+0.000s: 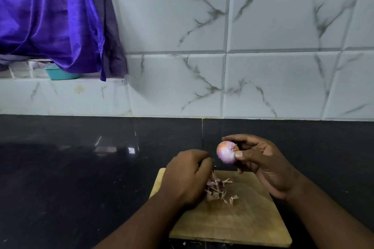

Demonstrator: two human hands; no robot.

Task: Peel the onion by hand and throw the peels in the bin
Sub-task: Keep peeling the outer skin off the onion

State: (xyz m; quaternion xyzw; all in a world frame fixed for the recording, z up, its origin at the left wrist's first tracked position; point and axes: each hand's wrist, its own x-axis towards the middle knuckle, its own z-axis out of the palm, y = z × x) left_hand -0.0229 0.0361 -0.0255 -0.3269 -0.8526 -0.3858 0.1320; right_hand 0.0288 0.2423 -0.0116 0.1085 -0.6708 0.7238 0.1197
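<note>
Hanging at the far left, a purple cloth (56,16) is seen draped over a ledge, and a teal container (60,74) is partly hidden beneath its lower edge. A wall of white marble-patterned tiles (222,46) fills the far side of the scene. Below it, the dark glossy bench (81,168) runs across the whole width.

Near the middle, the left hand (186,178) is held knuckles-up over the left part of a wooden cutting board (232,218), which lies flat on the bench. Its fingers are curled downward toward a loose pile of onion peels (218,190); whether a peel is pinched in this grip cannot be told, since the fingertips are hidden and blurred. The peels are scattered on the board just beside and partly under that hand, and a few small scraps are seen on the bench at the near edge of the board.

To the right, the onion (226,153) is held in the right hand (263,163), raised above the far edge of the board. The grip is closed around it, with the thumb pressed on the near right side and the fingers wrapped over the far side. Pale purple flesh is shown over most of the onion, with an orange-tinted patch at the upper left.
</note>
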